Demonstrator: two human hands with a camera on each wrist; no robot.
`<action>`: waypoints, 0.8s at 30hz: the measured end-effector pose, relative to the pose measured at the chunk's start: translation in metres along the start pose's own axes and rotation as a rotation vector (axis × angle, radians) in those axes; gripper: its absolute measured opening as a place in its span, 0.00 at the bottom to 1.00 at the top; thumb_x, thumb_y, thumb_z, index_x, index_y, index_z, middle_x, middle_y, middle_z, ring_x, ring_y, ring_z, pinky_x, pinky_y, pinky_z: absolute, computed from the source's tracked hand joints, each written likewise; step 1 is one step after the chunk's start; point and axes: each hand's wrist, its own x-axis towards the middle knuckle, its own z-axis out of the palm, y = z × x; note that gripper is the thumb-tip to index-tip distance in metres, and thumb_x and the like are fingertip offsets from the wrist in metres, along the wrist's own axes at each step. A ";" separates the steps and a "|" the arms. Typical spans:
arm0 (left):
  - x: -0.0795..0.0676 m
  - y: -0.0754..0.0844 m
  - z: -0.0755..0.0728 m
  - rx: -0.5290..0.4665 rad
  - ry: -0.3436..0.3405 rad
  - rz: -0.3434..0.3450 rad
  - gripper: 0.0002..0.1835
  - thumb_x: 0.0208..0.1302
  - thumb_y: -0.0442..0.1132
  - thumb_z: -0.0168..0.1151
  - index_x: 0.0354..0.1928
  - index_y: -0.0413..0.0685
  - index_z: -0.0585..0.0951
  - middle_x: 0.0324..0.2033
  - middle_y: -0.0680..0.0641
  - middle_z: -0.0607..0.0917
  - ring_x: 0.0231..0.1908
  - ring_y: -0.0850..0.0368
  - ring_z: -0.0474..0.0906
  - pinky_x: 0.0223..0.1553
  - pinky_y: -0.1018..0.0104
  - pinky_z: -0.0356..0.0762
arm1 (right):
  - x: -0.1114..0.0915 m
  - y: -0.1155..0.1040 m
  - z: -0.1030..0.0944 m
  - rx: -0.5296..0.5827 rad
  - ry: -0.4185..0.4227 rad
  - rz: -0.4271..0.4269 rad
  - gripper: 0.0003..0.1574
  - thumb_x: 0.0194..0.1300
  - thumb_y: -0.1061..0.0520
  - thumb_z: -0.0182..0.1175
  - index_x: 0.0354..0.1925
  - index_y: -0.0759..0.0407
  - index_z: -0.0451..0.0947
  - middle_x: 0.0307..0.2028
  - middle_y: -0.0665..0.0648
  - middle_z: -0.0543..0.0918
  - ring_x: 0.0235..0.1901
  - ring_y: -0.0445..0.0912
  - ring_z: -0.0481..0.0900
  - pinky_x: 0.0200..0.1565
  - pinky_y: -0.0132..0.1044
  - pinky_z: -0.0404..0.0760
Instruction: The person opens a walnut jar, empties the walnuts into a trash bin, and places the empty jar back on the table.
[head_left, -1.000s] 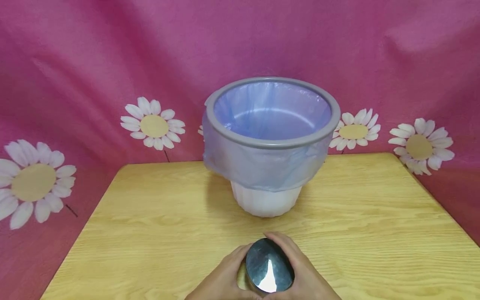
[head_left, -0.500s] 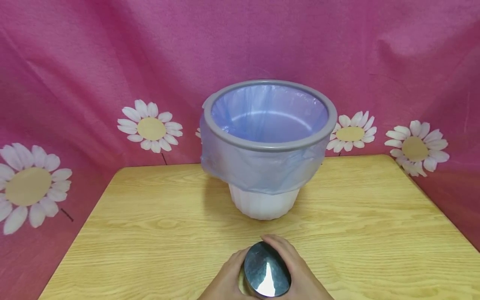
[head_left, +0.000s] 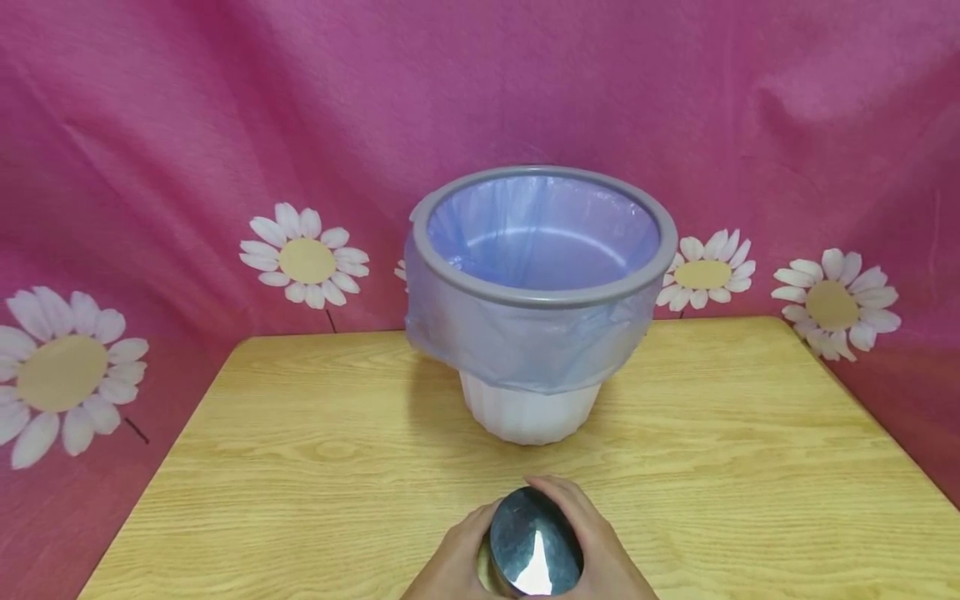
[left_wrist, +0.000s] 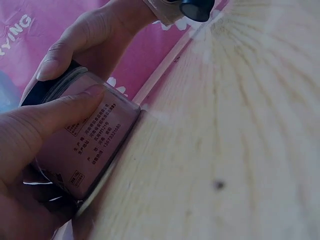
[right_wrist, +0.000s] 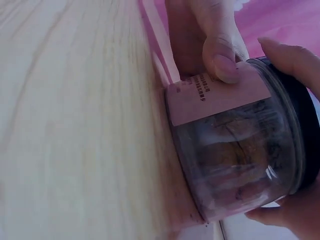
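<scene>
Head view: at the far left, a pink cloth [head_left: 337, 100] printed with a large white daisy [head_left: 62, 372] is seen, and a second, smaller daisy is passed before the wood-grain table [head_left: 262, 467] is reached at its middle. Letters ending in "YING" [left_wrist: 21, 31] are shown on the cloth in the left wrist view (the start is cut off). Next, by the near edge of the table, the left hand [head_left: 459, 552] is curled round a clear jar [head_left: 491, 571], its thumb laid on the pale label [left_wrist: 92, 132]. Dark Chinese print is carried there: 河南 安阳 can be made out, with a long row of digits beneath, while the finer lines are too blurred to be read. The jar is topped by a glossy dark lid [head_left: 536, 542] and is tilted in the grip. Behind it, well apart, a white bin [head_left: 532, 412] is stood, covered at its upper part by a bluish liner [head_left: 532, 346] and ringed by a grey rim [head_left: 547, 297]. Jar and lid are grasped from the other side by the right hand [head_left: 609, 546]. Farther right, two more daisies are printed.
</scene>
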 end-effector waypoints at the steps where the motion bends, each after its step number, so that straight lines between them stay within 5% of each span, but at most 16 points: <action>1: 0.000 0.000 0.001 0.006 0.011 0.016 0.49 0.46 0.54 0.77 0.70 0.55 0.65 0.62 0.52 0.73 0.61 0.57 0.69 0.61 0.59 0.68 | 0.000 0.000 0.000 0.004 0.003 0.004 0.63 0.38 0.44 0.81 0.70 0.52 0.61 0.61 0.56 0.70 0.59 0.44 0.70 0.57 0.34 0.70; 24: 0.000 -0.003 0.002 -0.046 0.011 -0.028 0.49 0.45 0.53 0.78 0.70 0.55 0.65 0.62 0.52 0.73 0.62 0.57 0.68 0.62 0.59 0.66 | -0.002 0.004 0.001 0.020 0.004 0.016 0.65 0.37 0.44 0.81 0.70 0.51 0.60 0.61 0.57 0.70 0.59 0.45 0.70 0.59 0.35 0.69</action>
